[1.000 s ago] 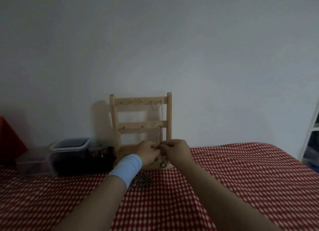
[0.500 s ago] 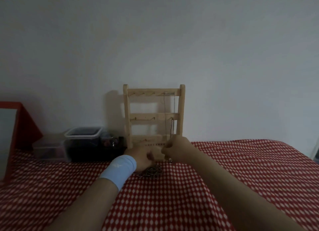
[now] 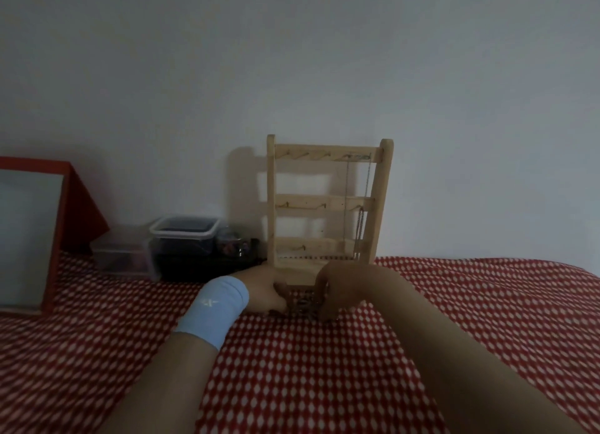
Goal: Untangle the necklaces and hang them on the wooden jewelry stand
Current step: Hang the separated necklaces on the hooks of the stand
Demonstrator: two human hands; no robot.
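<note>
The only mark close to writing is a small white emblem on the light blue wristband (image 3: 214, 307) on the left wrist. It is too blurred to read. No brand or label can be made out on anything else.

The wooden jewelry stand (image 3: 324, 203) stands upright at the far edge of the worktop (image 3: 487, 320), near its middle and against the wall. The worktop is covered in a red cloth with white spots. Two thin hanging chains (image 3: 358, 213) drop from hooks at the right end of the stand's rails.

The tangle of necklaces (image 3: 303, 307) lies on the cloth just in front of the stand's base, directly between the two hands. The left hand (image 3: 268, 289) touches its left side with fingers curled in. The right hand (image 3: 341, 290) arches over its right side, with curled fingers coming down onto the chains. Both seem to pinch the tangle, though the exact grip is blurred.

Left of the stand, along the far edge, sit a lidded plastic tub (image 3: 183, 235), a smaller clear box (image 3: 120, 255) and a jar (image 3: 230, 243). A red-framed panel (image 3: 29, 235) leans at the far left corner.
</note>
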